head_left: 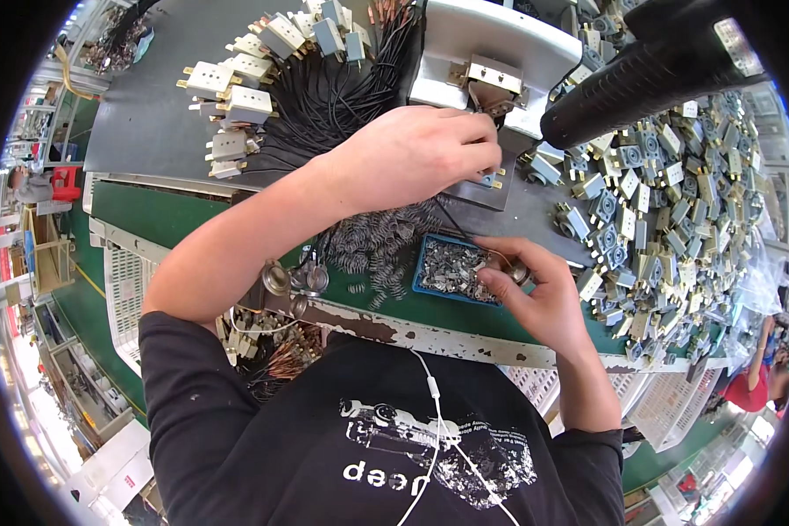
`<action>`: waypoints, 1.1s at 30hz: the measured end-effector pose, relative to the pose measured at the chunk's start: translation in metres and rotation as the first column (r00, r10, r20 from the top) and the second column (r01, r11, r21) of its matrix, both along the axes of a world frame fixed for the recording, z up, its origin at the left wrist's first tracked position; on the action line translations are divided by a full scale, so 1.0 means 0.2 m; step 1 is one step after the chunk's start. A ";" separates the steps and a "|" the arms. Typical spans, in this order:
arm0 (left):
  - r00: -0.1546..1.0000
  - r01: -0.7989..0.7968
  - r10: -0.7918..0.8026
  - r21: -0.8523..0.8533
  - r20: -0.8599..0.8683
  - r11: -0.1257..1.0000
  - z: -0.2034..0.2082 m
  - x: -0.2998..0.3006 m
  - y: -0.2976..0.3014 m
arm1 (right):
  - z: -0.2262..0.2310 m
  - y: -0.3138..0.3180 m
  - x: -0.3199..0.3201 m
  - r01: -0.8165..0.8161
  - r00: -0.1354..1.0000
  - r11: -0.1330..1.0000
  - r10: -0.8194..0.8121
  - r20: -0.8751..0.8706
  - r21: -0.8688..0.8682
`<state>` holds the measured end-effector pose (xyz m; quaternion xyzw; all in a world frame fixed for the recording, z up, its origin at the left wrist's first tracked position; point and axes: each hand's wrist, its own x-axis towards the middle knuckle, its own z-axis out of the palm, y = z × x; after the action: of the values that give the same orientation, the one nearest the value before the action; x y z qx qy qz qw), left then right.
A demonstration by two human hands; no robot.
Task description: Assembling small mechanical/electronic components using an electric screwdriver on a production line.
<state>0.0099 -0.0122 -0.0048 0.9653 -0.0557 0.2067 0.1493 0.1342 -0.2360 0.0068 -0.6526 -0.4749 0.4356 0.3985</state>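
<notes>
My left hand reaches across to the press fixture, its fingers curled together at a small grey plug with brass pins. Most of that plug is covered by the fingers. Below it, a black cable slants down toward my right hand, whose thumb and forefinger close around its copper-coloured end. The grip itself is partly hidden. Close beside these fingers is a blue tray full of small metal pieces. Above my left hand stands a metal press head on a pale machine body.
Loose springs are heaped left of the tray. Plugs with black cables lie bundled at the far left. A large pile of grey and white plug parts covers the right side. A black tube-shaped device juts in above it.
</notes>
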 end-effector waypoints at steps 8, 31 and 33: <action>0.952 0.191 -0.259 -0.348 -0.162 0.918 0.09 -0.16 -0.05 | 0.17 0.09 0.04 -0.092 0.957 0.995 0.101 0.272 -0.046; 0.959 -0.061 -0.164 -0.733 -0.231 0.678 0.00 -0.16 -0.07 | -0.05 0.22 -0.10 0.484 0.811 0.784 -0.234 -0.537 0.389; 0.982 0.015 -0.146 -0.724 -0.119 0.690 -0.04 -0.16 -0.07 | -0.04 0.22 -0.15 0.550 0.645 0.783 -0.176 -0.744 0.292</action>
<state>-0.0217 -0.0259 -0.0131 0.8400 -0.0002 0.1234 0.5283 0.1037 -0.1922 -0.0014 -0.4056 -0.2425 0.4136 0.7782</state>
